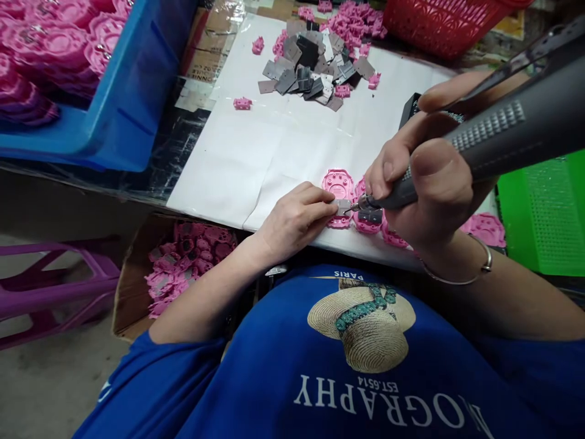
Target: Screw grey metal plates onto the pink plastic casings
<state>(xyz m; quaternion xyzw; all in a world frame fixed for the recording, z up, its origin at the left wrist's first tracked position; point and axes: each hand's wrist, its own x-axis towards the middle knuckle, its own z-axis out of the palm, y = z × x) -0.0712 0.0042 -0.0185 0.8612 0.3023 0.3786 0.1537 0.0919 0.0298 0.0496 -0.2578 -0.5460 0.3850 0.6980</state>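
Note:
My right hand (429, 164) is wrapped round a grey electric screwdriver (493, 134) with a long lever along its top. Its bit points down and left onto a small grey plate (342, 208) lying in a pink plastic casing (338, 182). From the left, my left hand (299, 213) presses its closed fingertips against the edge of that casing and plate. More pink casings (367, 222) stand in a row to the right, one with a dark plate in it. My right hand and the screwdriver partly hide this row.
A pile of grey and black plates (311, 67) and small pink parts (351, 23) lies on the white board (237, 152). Around it are a blue bin (132, 91) of pink casings, a red basket (439, 27), a green tray (543, 225), a cardboard box (125, 292) and a purple stool (91, 268).

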